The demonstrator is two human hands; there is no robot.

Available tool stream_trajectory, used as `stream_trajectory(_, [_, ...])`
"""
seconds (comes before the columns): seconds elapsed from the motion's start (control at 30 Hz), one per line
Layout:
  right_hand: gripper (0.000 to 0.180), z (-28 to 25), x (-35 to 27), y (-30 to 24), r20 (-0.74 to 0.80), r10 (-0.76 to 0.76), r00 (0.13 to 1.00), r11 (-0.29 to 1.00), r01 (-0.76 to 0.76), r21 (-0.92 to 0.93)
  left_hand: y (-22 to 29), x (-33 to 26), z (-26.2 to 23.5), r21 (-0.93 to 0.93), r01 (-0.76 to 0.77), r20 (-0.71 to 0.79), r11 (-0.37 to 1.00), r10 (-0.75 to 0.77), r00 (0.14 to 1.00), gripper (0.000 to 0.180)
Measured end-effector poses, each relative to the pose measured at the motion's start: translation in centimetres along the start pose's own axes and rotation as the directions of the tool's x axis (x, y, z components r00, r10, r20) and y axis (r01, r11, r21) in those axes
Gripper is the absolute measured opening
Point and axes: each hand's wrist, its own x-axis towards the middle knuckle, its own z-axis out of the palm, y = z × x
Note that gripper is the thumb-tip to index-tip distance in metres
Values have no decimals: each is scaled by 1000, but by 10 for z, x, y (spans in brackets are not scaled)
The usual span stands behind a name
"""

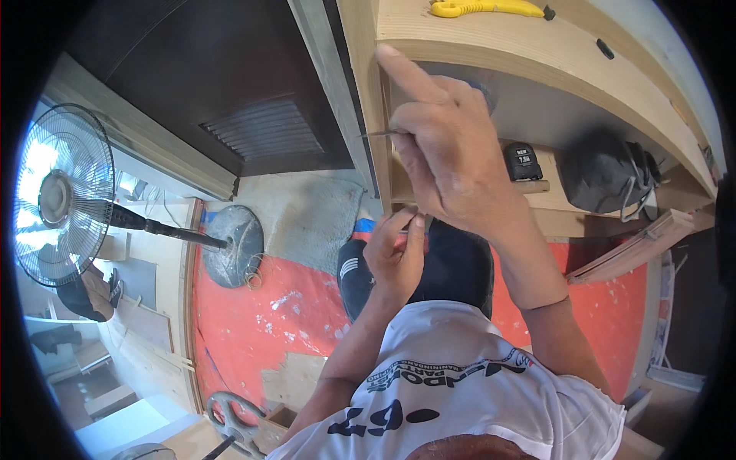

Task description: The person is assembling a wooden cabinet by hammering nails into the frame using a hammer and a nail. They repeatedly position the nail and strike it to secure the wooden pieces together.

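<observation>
Under wooden bench (537,57), right hand (452,153) pinches pencil (381,134).

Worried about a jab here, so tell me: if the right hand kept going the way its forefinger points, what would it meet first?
The right hand points its forefinger up-left at the wooden shelf edge. The fingertip looks already on or just short of that edge; depth is unclear.

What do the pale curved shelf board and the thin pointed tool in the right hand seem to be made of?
The pale curved shelf board looks like unfinished plywood or wood: light tan, matt, with faint grain lines. The thin pointed tool held by the right hand seems metal, grey and slim, but it is too small to be sure.
</observation>
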Motion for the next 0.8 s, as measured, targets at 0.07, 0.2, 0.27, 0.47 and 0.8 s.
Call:
stream_trajectory(0.07, [27, 3, 1, 1, 63, -13, 998, 999, 14, -28, 1, -3, -1, 23, 12, 27, 1000, -13, 1000, 17])
stream_trajectory(0.2, [26, 2, -2, -18, -24, 159, 987, 974, -153, 166, 6, -11, -4, -46, 166, 61, 985, -164, 985, 17])
stream_trajectory(0.27, [21, -8, -9, -25, -67, 246, 967, 938, -220, 266, 13, -6, -5, -106, 161, 23, 981, -159, 987, 20])
stream_trajectory(0.47, [4, -15, -91, -30, 29, 755, 655, 587, -695, 416, 29, -10, -3, 143, -77, -56, 987, 85, 995, 38])
stream_trajectory(0.8, [15, -31, -136, -55, 185, 911, 369, 253, -853, 456, 18, -36, 22, 442, -320, 47, 838, 335, 941, 29])
